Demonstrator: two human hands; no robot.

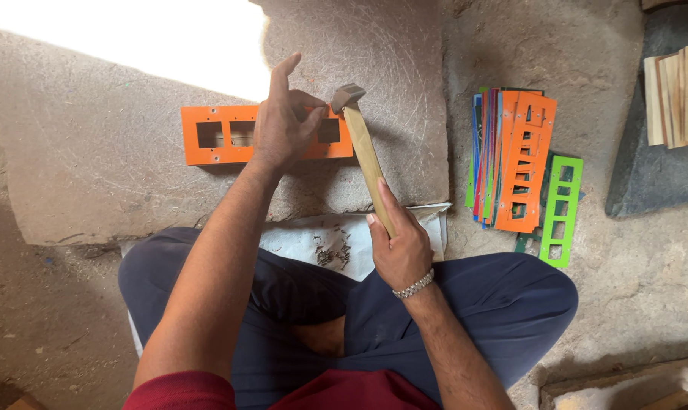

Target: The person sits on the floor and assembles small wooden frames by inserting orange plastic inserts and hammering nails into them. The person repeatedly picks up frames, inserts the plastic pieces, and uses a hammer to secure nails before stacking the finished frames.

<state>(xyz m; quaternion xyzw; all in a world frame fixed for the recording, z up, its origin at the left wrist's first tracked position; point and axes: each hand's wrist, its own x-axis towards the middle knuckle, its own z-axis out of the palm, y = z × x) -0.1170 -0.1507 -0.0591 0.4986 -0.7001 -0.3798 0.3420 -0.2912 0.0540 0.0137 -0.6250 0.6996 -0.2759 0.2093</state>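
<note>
Sitting cross-legged on a dusty floor, looking down at both hands over a flat stone slab (131, 175). Gripping the lower end of a hammer (363, 140) with the right hand (401, 250), fingers wrapping fully around the pale wooden handle, a metal bracelet (414, 285) circling the wrist. Tilting the hammer up and to the left, its small grey head hanging just above the right end of an orange frame (218, 137). Hovering over that frame with the left hand (283, 121), thumb and middle fingers pinching together near the hammer head, index finger sticking straight up (too small to tell whether anything is caught in the pinch). Lying flat on the slab, the orange frame, long and rectangular with several square cut-outs, partly hiding under the left hand. Resting between the knees, a white sheet (306, 239) with a small heap of dark nails (335, 250). Leaning in a fanned stack to the right, well apart from the slab, more coloured frames (522, 163) in orange, blue and red, with a green frame (560, 209) beside them. Sitting at the far right edge, some pale wooden pieces (678, 91).
</note>
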